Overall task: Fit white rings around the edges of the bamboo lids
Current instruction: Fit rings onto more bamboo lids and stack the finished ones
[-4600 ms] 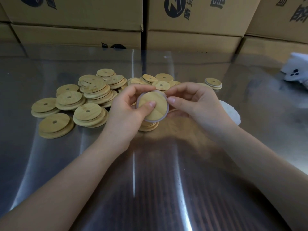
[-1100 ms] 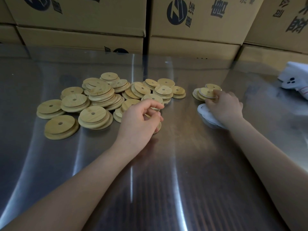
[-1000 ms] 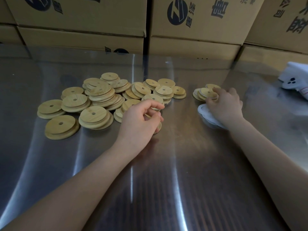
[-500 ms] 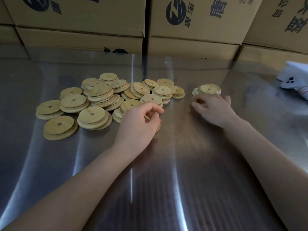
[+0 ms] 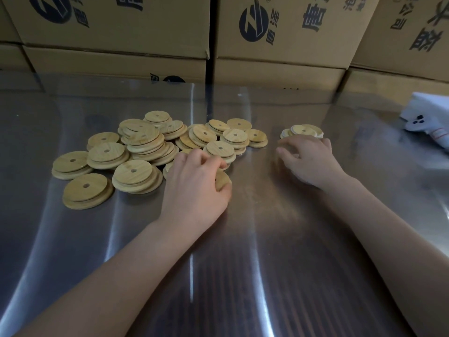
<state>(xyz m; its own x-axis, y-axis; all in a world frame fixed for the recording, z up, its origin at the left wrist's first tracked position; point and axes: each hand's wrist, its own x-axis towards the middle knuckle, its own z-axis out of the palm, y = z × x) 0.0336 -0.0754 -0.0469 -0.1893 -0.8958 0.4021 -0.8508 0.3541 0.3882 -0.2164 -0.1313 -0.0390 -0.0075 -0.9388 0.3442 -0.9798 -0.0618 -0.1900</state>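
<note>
Lids (image 5: 145,147) are heaped just beyond the left hand (image 5: 194,183), presumably so the next is within reach; one lid (image 5: 222,181) is gripped between its curled fingers and thumb. A small separate stack (image 5: 303,130) (probably already ringed) is set just past the right hand (image 5: 309,160), whose hold is blurred and cannot be told. No white ring is seen.

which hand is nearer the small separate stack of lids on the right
Right. The right hand lies just in front of the small stack, fingertips nearly at its base; the left hand is well off to its left, gripping a bamboo lid.
</note>
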